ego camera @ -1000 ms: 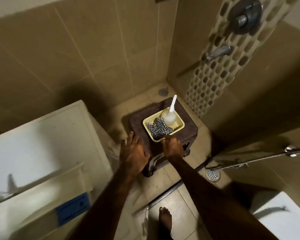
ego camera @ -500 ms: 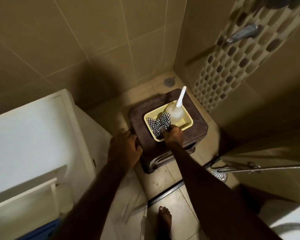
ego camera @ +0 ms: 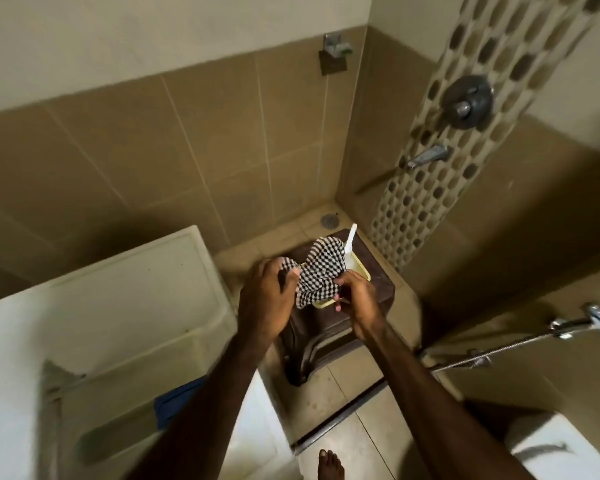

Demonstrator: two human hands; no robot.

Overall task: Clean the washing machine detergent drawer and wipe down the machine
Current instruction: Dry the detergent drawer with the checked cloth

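Above brown stool (ego camera: 371, 308), both hands' grip holding checked cloth (ego camera: 321, 271), hiding yellow basket (ego camera: 361, 271), perhaps bottle (ego camera: 350, 242)

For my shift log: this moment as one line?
left hand grips checkered cloth | right hand grips it | above yellow basket | machine unwiped

- Round grey metal floor drain (ego camera: 329, 221) in the tiled corner
- Round dark shower mixer knob (ego camera: 467, 100) on the mosaic strip
- Chrome spout (ego camera: 429, 155) below it
- Chrome hand-spray hose (ego camera: 520, 344) at right
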